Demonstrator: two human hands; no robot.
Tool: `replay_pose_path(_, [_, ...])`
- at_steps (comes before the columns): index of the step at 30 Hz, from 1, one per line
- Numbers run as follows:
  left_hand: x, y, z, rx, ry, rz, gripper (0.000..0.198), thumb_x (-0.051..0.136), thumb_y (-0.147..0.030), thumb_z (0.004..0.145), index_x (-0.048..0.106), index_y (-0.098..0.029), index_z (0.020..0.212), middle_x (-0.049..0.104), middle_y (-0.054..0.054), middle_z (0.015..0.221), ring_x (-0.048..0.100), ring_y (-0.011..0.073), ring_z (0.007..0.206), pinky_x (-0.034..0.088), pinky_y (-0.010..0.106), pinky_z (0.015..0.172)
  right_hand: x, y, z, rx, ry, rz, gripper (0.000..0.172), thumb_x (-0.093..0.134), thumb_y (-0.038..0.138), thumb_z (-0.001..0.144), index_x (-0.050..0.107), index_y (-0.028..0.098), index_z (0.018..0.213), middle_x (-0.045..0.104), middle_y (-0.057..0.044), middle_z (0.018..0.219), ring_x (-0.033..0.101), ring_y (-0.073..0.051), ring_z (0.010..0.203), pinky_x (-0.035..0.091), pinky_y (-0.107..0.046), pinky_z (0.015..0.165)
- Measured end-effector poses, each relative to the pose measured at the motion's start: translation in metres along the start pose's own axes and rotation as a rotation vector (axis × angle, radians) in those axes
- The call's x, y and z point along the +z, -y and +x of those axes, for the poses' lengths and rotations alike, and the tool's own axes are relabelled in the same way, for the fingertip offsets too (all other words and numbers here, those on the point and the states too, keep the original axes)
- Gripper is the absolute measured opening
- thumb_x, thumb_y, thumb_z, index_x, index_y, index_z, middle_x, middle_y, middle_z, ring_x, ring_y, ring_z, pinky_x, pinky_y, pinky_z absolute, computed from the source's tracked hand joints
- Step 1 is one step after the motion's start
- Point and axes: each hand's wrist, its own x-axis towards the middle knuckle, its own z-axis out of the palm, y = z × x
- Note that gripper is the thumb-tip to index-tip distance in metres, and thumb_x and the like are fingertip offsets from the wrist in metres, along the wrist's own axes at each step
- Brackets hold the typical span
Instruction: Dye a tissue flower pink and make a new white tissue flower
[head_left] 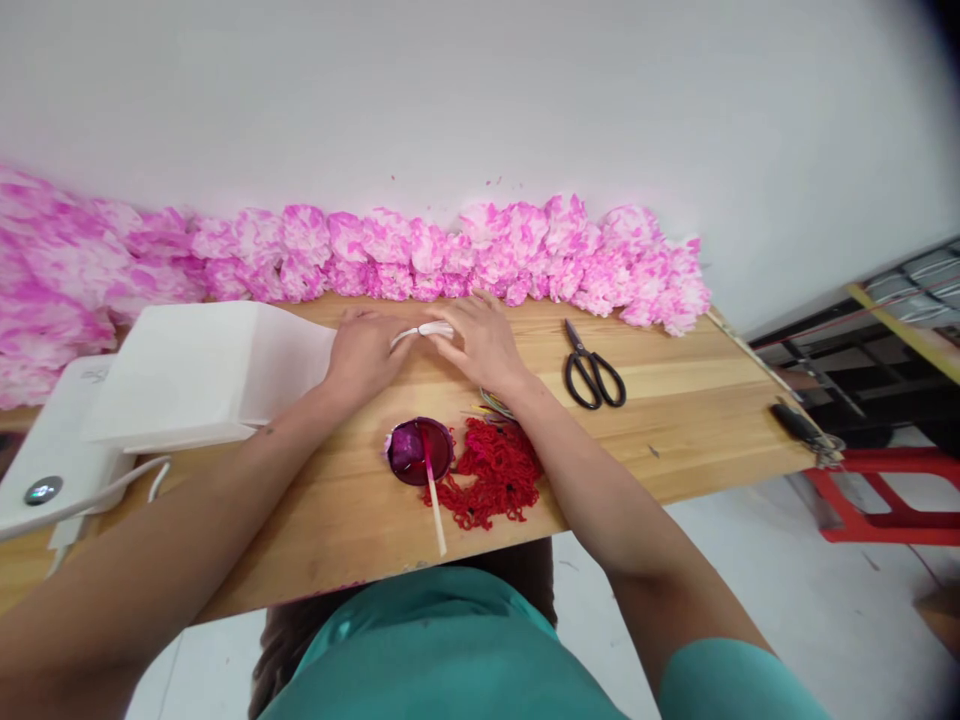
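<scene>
Two bare hands meet toward the far edge of the wooden table (675, 430), with a thin white bundle (433, 328) between them, cinched by a dark tie. The left hand (367, 350) has its fingers drawn in on the bundle's left end; the right hand (480, 340) pinches the other end between thumb and fingers. Pink-and-white ruffled flowers (525, 245) line the far edge, heaped highest at the far left corner. Along the left edge, a stack of white paper (187, 360) overlaps a white device (67, 450) with a round button and cables.

Nearer the front edge sits a bowl (406, 447) of dark purplish-red liquid, a stick (437, 520) leaning out of it, and just beside it a tangle of red yarn (499, 470) (some thin coloured strands (493, 402) show by the right wrist). Black-handled scissors (589, 370) lie right of the hands, apart from them, blades toward the flowers.
</scene>
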Motion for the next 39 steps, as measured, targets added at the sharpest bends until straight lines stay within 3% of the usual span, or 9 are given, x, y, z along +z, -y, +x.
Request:
replay_pose_path(7, [-0.004, -0.002, 0.002, -0.079, 0.029, -0.07, 0.041, 0.044, -0.04, 0.097, 0.076, -0.016, 0.09, 0.075, 0.008, 0.083, 0.064, 0.0249, 0.077, 0.043, 0.037, 0.077, 0.001, -0.011, -0.001, 0.044, 0.015, 0.081, 0.03, 0.049, 0.031, 0.102, 0.069, 0.027, 0.123, 0.075, -0.004, 0.119, 0.065, -0.023, 0.114, 0.03, -0.048, 0.116])
replay_pose_path(10, [-0.003, -0.001, 0.002, -0.078, 0.035, -0.096, 0.041, 0.044, -0.04, 0.096, 0.076, -0.016, 0.09, 0.075, 0.007, 0.085, 0.064, 0.0247, 0.079, 0.043, 0.037, 0.077, 0.003, -0.014, 0.0, 0.062, 0.0, 0.172, 0.03, 0.052, 0.039, 0.101, 0.069, 0.029, 0.124, 0.075, -0.003, 0.12, 0.065, -0.023, 0.115, 0.032, -0.048, 0.115])
replay_pose_path(14, [-0.003, -0.001, 0.001, -0.082, 0.011, -0.085, 0.04, 0.045, -0.04, 0.095, 0.076, -0.017, 0.091, 0.077, 0.009, 0.091, 0.066, 0.0283, 0.087, 0.044, 0.041, 0.084, 0.003, -0.013, 0.0, 0.027, 0.016, 0.27, 0.058, 0.068, 0.058, 0.086, 0.063, 0.026, 0.133, 0.071, -0.007, 0.13, 0.062, -0.027, 0.121, 0.04, -0.047, 0.109])
replay_pose_path(16, [-0.003, -0.002, 0.0, -0.066, -0.008, -0.059, 0.039, 0.045, -0.04, 0.095, 0.077, -0.017, 0.091, 0.077, 0.01, 0.092, 0.067, 0.0298, 0.091, 0.043, 0.043, 0.087, 0.004, -0.012, -0.001, -0.007, 0.013, 0.295, 0.062, 0.07, 0.062, 0.083, 0.065, 0.024, 0.131, 0.071, -0.009, 0.13, 0.062, -0.028, 0.122, 0.041, -0.046, 0.108])
replay_pose_path(23, [-0.004, -0.003, -0.001, 0.006, 0.006, -0.043, 0.035, 0.047, -0.037, 0.094, 0.076, -0.019, 0.088, 0.077, 0.009, 0.088, 0.067, 0.0285, 0.089, 0.043, 0.044, 0.091, 0.007, -0.012, -0.001, 0.021, -0.005, 0.273, 0.026, 0.059, 0.042, 0.097, 0.075, 0.023, 0.105, 0.079, -0.005, 0.107, 0.068, -0.022, 0.103, 0.041, -0.041, 0.102])
replay_pose_path(32, [-0.007, 0.003, 0.003, 0.086, 0.104, -0.361, 0.042, 0.042, -0.046, 0.097, 0.072, -0.019, 0.085, 0.073, 0.006, 0.083, 0.064, 0.0223, 0.08, 0.044, 0.034, 0.077, -0.008, -0.018, 0.002, 0.115, 0.096, 0.486, 0.027, 0.059, 0.04, 0.095, 0.073, 0.019, 0.087, 0.074, -0.001, 0.083, 0.063, -0.015, 0.078, 0.042, -0.028, 0.076])
replay_pose_path(39, [-0.001, 0.01, 0.003, -0.026, 0.059, -0.111, 0.045, 0.043, -0.046, 0.098, 0.07, -0.019, 0.074, 0.069, 0.007, 0.072, 0.06, 0.0236, 0.073, 0.041, 0.036, 0.072, -0.008, -0.024, 0.002, 0.24, 0.089, 0.39, 0.018, 0.064, 0.032, 0.091, 0.075, 0.018, 0.087, 0.073, -0.001, 0.079, 0.06, -0.014, 0.072, 0.037, -0.027, 0.07])
